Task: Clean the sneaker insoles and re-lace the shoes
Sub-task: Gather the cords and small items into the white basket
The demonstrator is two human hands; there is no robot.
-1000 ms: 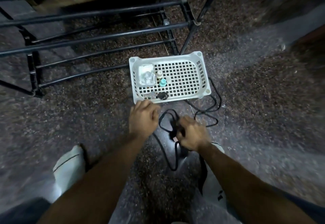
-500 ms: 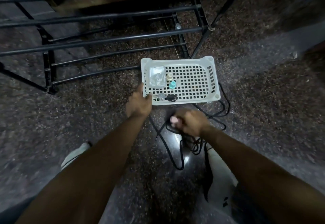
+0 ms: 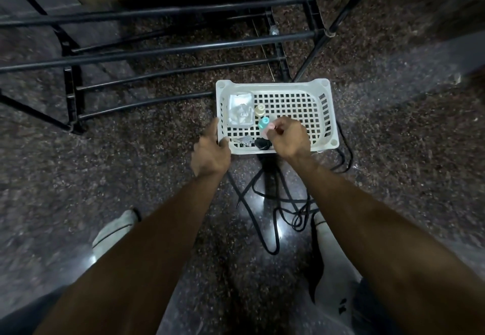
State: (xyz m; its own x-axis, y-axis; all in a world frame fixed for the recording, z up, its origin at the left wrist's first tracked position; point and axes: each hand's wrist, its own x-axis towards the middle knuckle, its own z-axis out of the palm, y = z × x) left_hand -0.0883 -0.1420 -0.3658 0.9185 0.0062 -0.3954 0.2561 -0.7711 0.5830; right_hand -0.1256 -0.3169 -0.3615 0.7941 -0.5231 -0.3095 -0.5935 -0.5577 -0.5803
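Note:
A white plastic basket [image 3: 325, 114] stands on the speckled floor. My left hand [image 3: 211, 152] grips its near left corner, thumb over the rim. My right hand [image 3: 287, 137] reaches into the basket and pinches a small pink object [image 3: 270, 127] beside a teal-capped bottle [image 3: 263, 122]. Black shoelaces [image 3: 273, 211] lie tangled on the floor between my forearms. One white sneaker [image 3: 112, 229] shows at lower left, another white sneaker [image 3: 332, 277] at lower right, partly under my right arm.
Inside the basket lie a clear plastic packet [image 3: 240, 108], a cream-capped bottle [image 3: 259, 110], a small metal item [image 3: 245, 140] and a black round object [image 3: 262, 144]. A black metal shoe rack [image 3: 168, 51] stands just beyond the basket.
My right hand left the laces and moved up into the basket, carrying the small pink object. My left hand slid from the floor onto the basket's corner.

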